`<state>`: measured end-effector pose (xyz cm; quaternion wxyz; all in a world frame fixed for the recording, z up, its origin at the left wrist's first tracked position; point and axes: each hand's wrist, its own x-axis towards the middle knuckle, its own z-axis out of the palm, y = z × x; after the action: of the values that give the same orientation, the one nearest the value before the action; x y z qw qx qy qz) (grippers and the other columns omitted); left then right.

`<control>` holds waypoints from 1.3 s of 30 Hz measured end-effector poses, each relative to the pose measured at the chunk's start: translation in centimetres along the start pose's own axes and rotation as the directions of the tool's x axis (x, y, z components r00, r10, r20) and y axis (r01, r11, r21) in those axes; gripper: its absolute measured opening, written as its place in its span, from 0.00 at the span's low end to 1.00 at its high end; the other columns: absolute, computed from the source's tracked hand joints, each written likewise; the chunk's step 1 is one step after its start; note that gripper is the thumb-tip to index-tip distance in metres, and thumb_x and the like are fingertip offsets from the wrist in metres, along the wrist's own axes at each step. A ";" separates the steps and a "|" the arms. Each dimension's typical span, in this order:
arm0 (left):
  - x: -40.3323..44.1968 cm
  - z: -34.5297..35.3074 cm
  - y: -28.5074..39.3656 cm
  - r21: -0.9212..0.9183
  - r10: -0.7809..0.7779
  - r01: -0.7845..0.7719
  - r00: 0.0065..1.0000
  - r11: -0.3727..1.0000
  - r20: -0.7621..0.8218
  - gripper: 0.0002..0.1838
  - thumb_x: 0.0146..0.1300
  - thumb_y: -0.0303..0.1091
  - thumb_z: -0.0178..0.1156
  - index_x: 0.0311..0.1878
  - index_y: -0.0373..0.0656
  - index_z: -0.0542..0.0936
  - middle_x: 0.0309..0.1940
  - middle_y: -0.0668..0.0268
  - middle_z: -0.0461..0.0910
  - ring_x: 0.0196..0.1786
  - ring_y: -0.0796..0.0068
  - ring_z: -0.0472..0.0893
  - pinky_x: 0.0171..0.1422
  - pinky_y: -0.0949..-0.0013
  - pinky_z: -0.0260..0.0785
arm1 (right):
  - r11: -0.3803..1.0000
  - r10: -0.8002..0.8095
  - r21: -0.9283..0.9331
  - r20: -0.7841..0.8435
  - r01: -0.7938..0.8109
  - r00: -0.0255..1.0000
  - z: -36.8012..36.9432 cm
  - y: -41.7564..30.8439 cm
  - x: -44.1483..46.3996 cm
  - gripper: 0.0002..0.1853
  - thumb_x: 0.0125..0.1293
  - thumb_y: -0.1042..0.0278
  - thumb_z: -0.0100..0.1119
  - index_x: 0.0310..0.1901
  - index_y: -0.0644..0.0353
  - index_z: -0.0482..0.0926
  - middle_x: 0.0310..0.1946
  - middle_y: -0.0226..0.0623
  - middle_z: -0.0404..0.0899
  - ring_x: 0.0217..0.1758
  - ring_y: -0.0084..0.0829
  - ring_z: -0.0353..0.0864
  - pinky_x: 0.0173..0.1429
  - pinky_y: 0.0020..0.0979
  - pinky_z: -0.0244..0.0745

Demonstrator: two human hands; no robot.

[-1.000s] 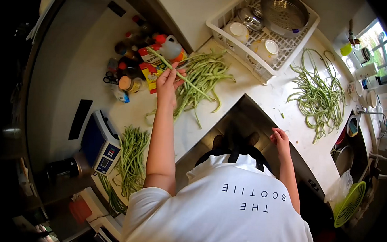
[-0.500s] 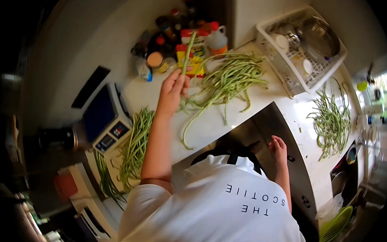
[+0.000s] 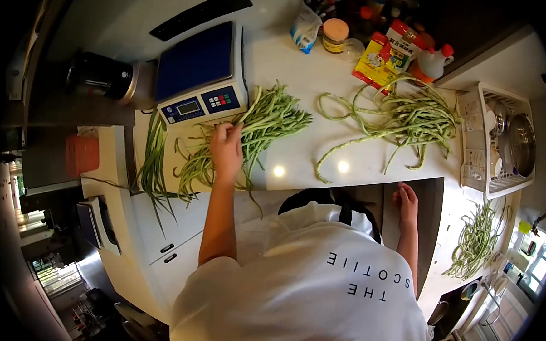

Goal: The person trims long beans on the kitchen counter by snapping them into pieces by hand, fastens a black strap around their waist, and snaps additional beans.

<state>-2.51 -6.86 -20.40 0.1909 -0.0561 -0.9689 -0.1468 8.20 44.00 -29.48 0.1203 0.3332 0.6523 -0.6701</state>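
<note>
My left hand [image 3: 226,150] is over a pile of green long beans [image 3: 273,117] in front of a digital scale [image 3: 197,75]. Its fingers are closed at the pile's upper edge, and a long bean seems to run up from the fingertips, though other beans partly hide it. My right hand [image 3: 407,202] hangs by the counter's front edge, fingers loosely bent and apart, holding nothing. A looser, tangled heap of long beans [image 3: 423,117] lies further right on the white counter [image 3: 292,162].
Dark green leafy stalks [image 3: 153,154] lie left of the pile. Behind the heap stand a yellow packet [image 3: 375,59], a jar [image 3: 335,35] and a red-capped bottle [image 3: 433,63]. To the right are a white dish rack [image 3: 475,139] and more long beans [image 3: 476,242].
My left hand has gone from holding a long bean upright beside the tangled heap to the pile by the scale. The view has turned left. My right hand remains low by the counter edge.
</note>
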 end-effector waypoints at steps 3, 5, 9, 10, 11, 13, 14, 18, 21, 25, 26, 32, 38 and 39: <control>-1.2 1.6 -0.9 0.019 -0.028 0.028 1.000 0.999 0.002 0.18 0.59 0.21 0.60 0.53 0.46 0.83 0.42 0.60 0.75 0.45 0.57 0.75 0.51 0.56 0.68 | 0.997 -0.034 -0.066 0.081 0.039 0.996 1.2 -1.2 0.7 0.13 0.74 0.65 0.53 0.52 0.61 0.79 0.29 0.26 0.76 0.32 0.16 0.72 0.38 0.20 0.68; -1.1 1.7 -0.7 0.023 -0.035 0.036 0.999 0.999 -0.014 0.18 0.60 0.22 0.60 0.54 0.45 0.83 0.43 0.61 0.75 0.45 0.58 0.75 0.51 0.57 0.68 | 0.995 -0.069 -0.063 0.146 0.079 0.987 0.7 0.3 1.6 0.13 0.74 0.64 0.53 0.52 0.63 0.79 0.30 0.28 0.77 0.32 0.17 0.73 0.39 0.21 0.69; 0.3 0.8 0.9 -0.014 -0.131 0.132 0.989 0.991 0.071 0.18 0.63 0.25 0.61 0.57 0.44 0.81 0.46 0.59 0.76 0.47 0.56 0.75 0.54 0.57 0.69 | 0.995 -0.039 -0.088 0.135 0.052 0.990 0.1 1.1 0.2 0.14 0.74 0.65 0.53 0.54 0.64 0.78 0.32 0.30 0.79 0.35 0.19 0.76 0.43 0.22 0.73; 0.5 0.8 1.2 -0.020 -0.116 0.118 0.990 0.993 0.077 0.18 0.63 0.25 0.61 0.57 0.44 0.81 0.46 0.59 0.76 0.47 0.56 0.75 0.54 0.57 0.69 | 0.996 -0.039 -0.080 0.121 0.049 0.992 -0.4 1.5 -0.3 0.14 0.74 0.65 0.53 0.54 0.64 0.78 0.32 0.30 0.79 0.35 0.19 0.76 0.43 0.22 0.73; 0.9 0.7 1.6 -0.007 -0.079 0.079 0.996 0.997 0.039 0.19 0.63 0.25 0.61 0.58 0.44 0.80 0.47 0.58 0.76 0.47 0.55 0.75 0.54 0.57 0.69 | 0.997 -0.029 -0.065 0.096 0.036 0.995 -0.8 1.9 -0.8 0.14 0.74 0.66 0.53 0.54 0.64 0.78 0.32 0.30 0.79 0.35 0.20 0.76 0.43 0.22 0.73; 1.7 1.1 2.9 -0.005 0.010 -0.010 0.999 1.000 -0.046 0.21 0.62 0.26 0.60 0.60 0.44 0.78 0.49 0.56 0.75 0.50 0.54 0.76 0.55 0.56 0.69 | 0.997 -0.050 -0.052 0.058 0.053 0.997 -2.1 3.3 -2.0 0.13 0.75 0.65 0.52 0.54 0.62 0.78 0.32 0.29 0.79 0.35 0.20 0.77 0.44 0.24 0.74; 2.2 1.6 3.9 -0.071 0.027 -0.033 0.996 0.997 -0.087 0.19 0.63 0.26 0.60 0.59 0.43 0.79 0.49 0.56 0.75 0.50 0.54 0.76 0.55 0.56 0.69 | 0.998 -0.057 -0.029 -0.006 0.057 0.998 -3.0 4.2 -2.3 0.13 0.75 0.65 0.52 0.54 0.62 0.78 0.32 0.29 0.79 0.35 0.20 0.77 0.44 0.24 0.74; 5.6 4.3 11.5 -0.291 0.207 -0.220 0.976 0.931 -0.075 0.15 0.64 0.27 0.59 0.54 0.42 0.81 0.47 0.56 0.75 0.49 0.53 0.75 0.53 0.55 0.69 | 0.993 0.001 0.114 -0.103 0.011 0.995 -6.1 6.9 -5.1 0.13 0.75 0.65 0.52 0.52 0.64 0.79 0.33 0.32 0.81 0.35 0.21 0.79 0.43 0.24 0.76; 7.0 7.4 19.6 -0.491 0.374 -0.301 0.926 0.818 0.054 0.14 0.64 0.22 0.56 0.52 0.38 0.81 0.44 0.57 0.76 0.41 0.59 0.78 0.46 0.62 0.72 | 0.977 -0.060 0.184 -0.243 0.107 0.968 -9.6 8.4 -7.2 0.13 0.76 0.64 0.51 0.50 0.64 0.80 0.33 0.33 0.82 0.37 0.21 0.80 0.45 0.25 0.77; 6.9 10.7 30.9 -0.609 0.546 -0.361 0.825 0.706 0.144 0.14 0.65 0.20 0.55 0.52 0.38 0.81 0.44 0.58 0.78 0.40 0.62 0.79 0.46 0.63 0.73 | 0.935 -0.036 0.296 -0.469 0.196 0.882 -15.4 8.9 -10.5 0.14 0.76 0.62 0.50 0.46 0.63 0.82 0.32 0.31 0.81 0.35 0.20 0.78 0.45 0.24 0.75; 6.5 10.9 33.8 -0.616 0.573 -0.383 0.808 0.689 0.138 0.14 0.65 0.20 0.55 0.52 0.38 0.81 0.44 0.58 0.78 0.40 0.62 0.79 0.46 0.63 0.73 | 0.928 -0.031 0.298 -0.535 0.223 0.844 -17.2 9.2 -10.9 0.14 0.76 0.62 0.51 0.46 0.63 0.82 0.32 0.30 0.81 0.35 0.20 0.77 0.44 0.24 0.74; 1.2 13.3 48.0 -0.717 0.634 -0.258 0.705 0.647 0.318 0.11 0.66 0.23 0.57 0.49 0.38 0.82 0.39 0.59 0.80 0.39 0.63 0.80 0.43 0.65 0.73 | 0.918 -0.113 0.133 -0.815 0.374 0.568 -30.6 13.5 -11.3 0.10 0.71 0.67 0.57 0.44 0.64 0.82 0.30 0.28 0.81 0.33 0.18 0.76 0.40 0.22 0.72; -6.1 12.6 59.5 -0.758 0.833 -0.380 0.401 0.530 0.381 0.08 0.64 0.29 0.60 0.45 0.42 0.83 0.36 0.59 0.83 0.38 0.57 0.82 0.42 0.62 0.74 | 0.949 -0.185 -0.067 -0.909 0.309 0.372 -41.5 11.3 -11.8 0.08 0.67 0.70 0.62 0.46 0.60 0.82 0.34 0.30 0.82 0.33 0.22 0.78 0.40 0.25 0.74; -6.8 12.5 60.6 -0.758 0.819 -0.348 0.400 0.551 0.412 0.08 0.64 0.29 0.60 0.45 0.42 0.83 0.36 0.59 0.83 0.38 0.57 0.82 0.42 0.62 0.74 | 0.953 -0.250 -0.169 -0.907 0.251 0.339 -42.9 10.3 -11.5 0.08 0.65 0.70 0.63 0.45 0.58 0.83 0.35 0.30 0.82 0.33 0.25 0.79 0.40 0.27 0.75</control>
<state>9.32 54.20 -18.18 -0.2014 -0.5196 -0.7722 -0.3052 35.42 80.60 -27.55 -0.3660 0.5443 0.6509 -0.3822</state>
